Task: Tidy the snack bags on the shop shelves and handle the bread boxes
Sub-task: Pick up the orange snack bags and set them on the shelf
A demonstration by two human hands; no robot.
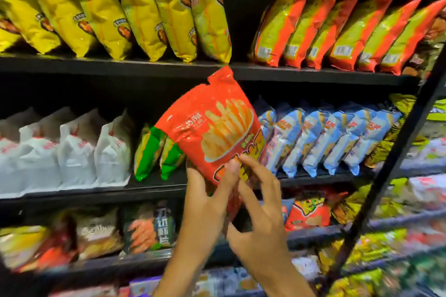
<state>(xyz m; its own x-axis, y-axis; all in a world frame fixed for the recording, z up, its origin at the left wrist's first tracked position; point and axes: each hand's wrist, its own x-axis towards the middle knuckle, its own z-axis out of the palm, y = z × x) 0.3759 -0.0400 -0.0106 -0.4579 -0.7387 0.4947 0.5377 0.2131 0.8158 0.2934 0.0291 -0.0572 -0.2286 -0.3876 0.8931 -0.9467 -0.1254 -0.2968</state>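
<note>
Our two forearms rise from the bottom edge of the view, angled up toward the shelves. Our left hand [205, 198] grips the lower edge of the red fries bag [217, 125], its thumb pressed on the front and the other fingers hidden behind the bag. Our right hand [260, 207] sits just beside it, fingers [251, 164] spread and curved, the tips touching the bag's lower front; the thumb stands apart below. We hold the red fries bag upright, tilted slightly, in the air before the middle shelf [149, 188], covering the gap between the green bags [154, 152] and the blue bags [325, 137]. White bags [72, 149] stand toward that shelf's left end. Farther up, on the top shelf [120, 67], yellow bags [120, 12] lean on the left and orange-and-yellow bags [337, 31] on the right.
</note>
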